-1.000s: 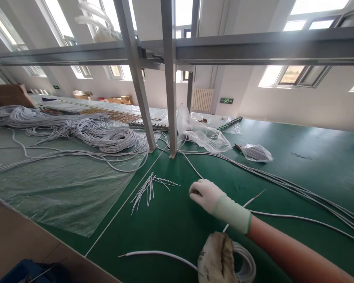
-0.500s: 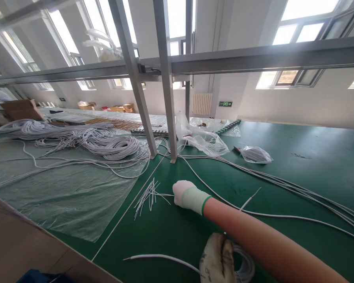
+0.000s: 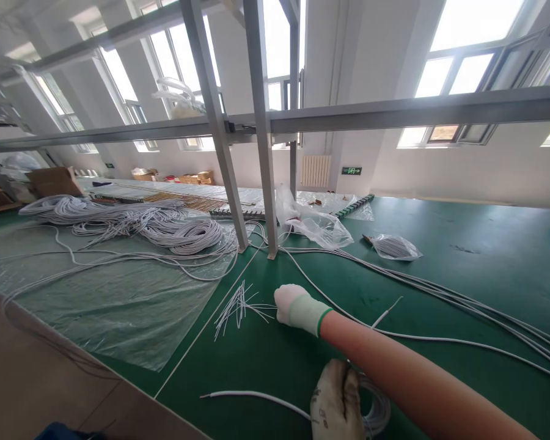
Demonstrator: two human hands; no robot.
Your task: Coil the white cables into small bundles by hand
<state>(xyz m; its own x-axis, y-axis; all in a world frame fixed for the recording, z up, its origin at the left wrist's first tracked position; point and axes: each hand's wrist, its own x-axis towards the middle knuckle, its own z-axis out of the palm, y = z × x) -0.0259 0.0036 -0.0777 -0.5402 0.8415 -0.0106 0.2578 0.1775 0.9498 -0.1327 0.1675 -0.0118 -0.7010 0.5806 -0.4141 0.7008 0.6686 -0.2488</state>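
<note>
My right hand [image 3: 289, 304], in a white glove with a green-edged cuff, reaches across from the right. Its fingers are closed at the right end of a loose pile of thin white strips [image 3: 239, 310]; the ends of one or two strips meet the fist. Near the bottom edge my left hand [image 3: 335, 403], in a worn, printed glove, is closed on a coil of white cable [image 3: 378, 408]. One cable end [image 3: 252, 396] sticks out to the left with a bare tip. My right forearm passes over part of the coil, and the left fingertips are hidden.
Grey shelf posts [image 3: 266, 183] rise from the green table [image 3: 476, 275]. Large bundles of cable [image 3: 183, 235] lie on plastic sheeting [image 3: 132, 318] at left. Long cables [image 3: 440, 293] run to the right, near a bag of small parts [image 3: 396, 247]. Crumpled clear plastic [image 3: 321, 229] lies behind.
The view has tilted and shifted slightly. The strips beside my right fist have spread a little. My left hand stays on the coil.
</note>
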